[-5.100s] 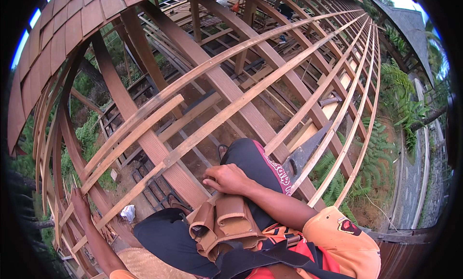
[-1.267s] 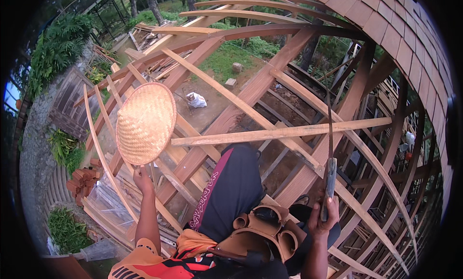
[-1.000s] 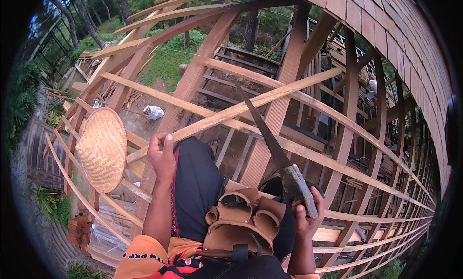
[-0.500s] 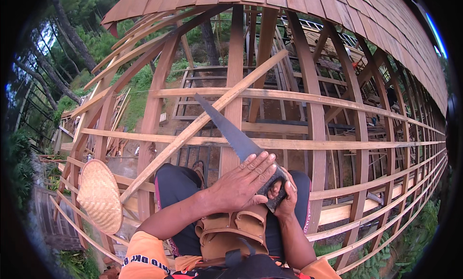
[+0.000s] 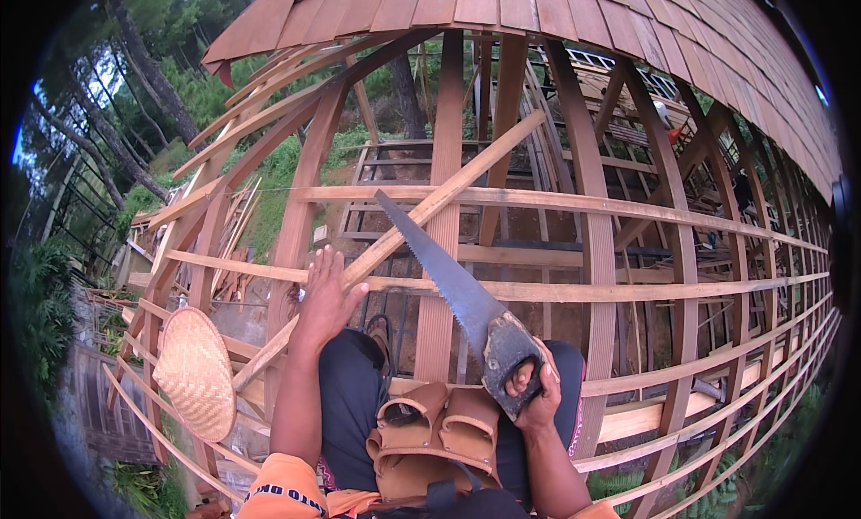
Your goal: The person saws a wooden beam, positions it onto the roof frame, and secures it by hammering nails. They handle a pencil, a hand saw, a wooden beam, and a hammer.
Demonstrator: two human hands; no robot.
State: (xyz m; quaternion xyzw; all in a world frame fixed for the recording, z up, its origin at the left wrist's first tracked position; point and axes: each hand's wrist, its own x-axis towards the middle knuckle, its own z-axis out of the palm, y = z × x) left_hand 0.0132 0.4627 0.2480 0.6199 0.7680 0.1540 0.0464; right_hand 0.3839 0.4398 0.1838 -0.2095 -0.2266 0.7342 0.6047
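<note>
My right hand (image 5: 541, 395) is wrapped round the black handle of a handsaw (image 5: 448, 268). The dark toothed blade points up and to the left, its tip near a loose diagonal wooden strip (image 5: 462, 183). That strip lies slanted across the fixed roof battens (image 5: 556, 291). My left hand (image 5: 323, 302) reaches over the strip's lower part, fingers stretched out and nothing held in them. Whether its palm presses on the wood is hidden. A tan leather tool pouch (image 5: 435, 438) sits at my waist between my knees.
A conical woven hat (image 5: 194, 371) rests on the frame at left. Reddish shingles (image 5: 430, 8) cover the roof above. Upright rafters (image 5: 592, 241) cross the battens, with gaps showing the ground far below. Stacked lumber and trees stand beyond.
My left hand has left the saw handle area and moved left to the diagonal strip. My right hand keeps the saw at nearly the same slant. The view has shifted slightly.
</note>
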